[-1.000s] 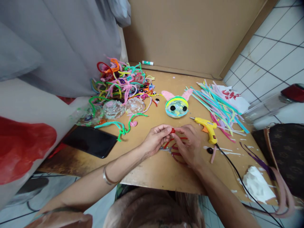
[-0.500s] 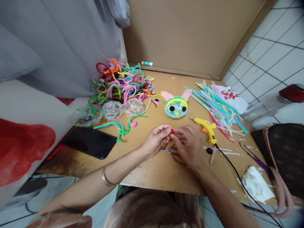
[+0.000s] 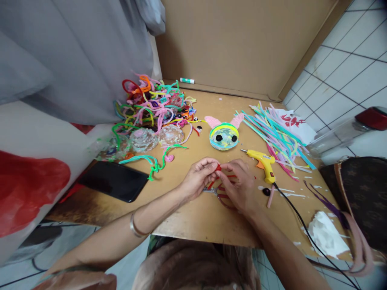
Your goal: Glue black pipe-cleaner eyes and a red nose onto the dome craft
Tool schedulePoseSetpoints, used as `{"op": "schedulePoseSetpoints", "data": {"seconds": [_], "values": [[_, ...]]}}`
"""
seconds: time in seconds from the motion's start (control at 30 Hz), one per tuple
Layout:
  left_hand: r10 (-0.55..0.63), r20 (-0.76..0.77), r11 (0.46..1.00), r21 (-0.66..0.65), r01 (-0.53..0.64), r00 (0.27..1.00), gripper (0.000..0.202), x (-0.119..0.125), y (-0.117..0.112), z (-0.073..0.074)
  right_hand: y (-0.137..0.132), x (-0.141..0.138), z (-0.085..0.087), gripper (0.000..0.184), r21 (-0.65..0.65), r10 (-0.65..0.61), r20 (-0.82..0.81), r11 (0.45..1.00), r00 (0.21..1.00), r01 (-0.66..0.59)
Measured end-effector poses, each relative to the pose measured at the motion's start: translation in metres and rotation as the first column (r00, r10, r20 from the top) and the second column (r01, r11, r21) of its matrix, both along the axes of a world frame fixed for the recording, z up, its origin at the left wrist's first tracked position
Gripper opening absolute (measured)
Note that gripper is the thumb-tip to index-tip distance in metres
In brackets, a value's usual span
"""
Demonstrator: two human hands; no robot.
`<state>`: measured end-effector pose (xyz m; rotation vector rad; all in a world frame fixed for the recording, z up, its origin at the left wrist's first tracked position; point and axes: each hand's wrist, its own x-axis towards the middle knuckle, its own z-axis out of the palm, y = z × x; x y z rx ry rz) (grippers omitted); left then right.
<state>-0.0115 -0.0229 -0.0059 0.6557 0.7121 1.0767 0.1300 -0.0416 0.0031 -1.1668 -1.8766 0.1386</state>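
Between the fingertips of both hands is a small red piece [image 3: 218,167], mostly covered, so its kind is unclear. My left hand [image 3: 199,177] pinches it from the left, and my right hand [image 3: 240,185] grips it from the right. Under my right hand lie scissors [image 3: 225,199] with reddish handles, partly hidden. Just beyond my hands stands a round animal head [image 3: 224,139] with pink ears, black eyes and a yellow and green band. A yellow hot glue gun [image 3: 264,163] rests on its side to the right of my right hand.
Tangled coloured pipe cleaners [image 3: 154,104] and clear domes [image 3: 143,139] fill the left back. A black phone [image 3: 115,180] lies at left. Straight pipe cleaners [image 3: 278,133] lie at right, above the glue gun's cord [image 3: 298,219]. Crumpled tissue [image 3: 326,235] and a brown bag [image 3: 353,197] are at far right.
Both hands stay nearly where they were, still around the small red piece, which has shifted very slightly. Everything else on the table is unchanged.
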Motion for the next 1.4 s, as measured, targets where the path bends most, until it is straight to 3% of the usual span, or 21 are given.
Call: {"op": "schedulePoseSetpoints", "data": {"seconds": [0.47, 0.8, 1.23, 1.4], "values": [[-0.013, 0.097, 0.999, -0.03, 0.016, 0.995, 0.038, -0.0022, -0.0012, 0.0065, 0.0004, 0.0003, 0.0014, 0.005, 0.022, -0.006, -0.013, 1.0, 1.0, 0.006], [0.016, -0.052, 0.999, 0.045, -0.013, 0.999, 0.029, 0.0003, -0.0005, 0.0024, 0.0005, 0.0004, 0.0009, 0.006, 0.027, -0.01, 0.007, 1.0, 1.0, 0.01], [0.024, -0.089, 0.998, 0.06, -0.018, 0.996, 0.03, -0.0001, -0.0005, 0.0031, 0.0004, 0.0002, -0.0014, 0.006, 0.098, -0.005, 0.073, 0.995, 0.997, -0.003], [0.031, -0.089, 0.998, 0.048, -0.027, 0.996, 0.03, -0.0001, -0.0002, 0.0035, -0.0006, 0.0007, -0.0017, 0.02, 0.146, -0.041, 0.083, 0.989, 0.996, 0.028]]}}
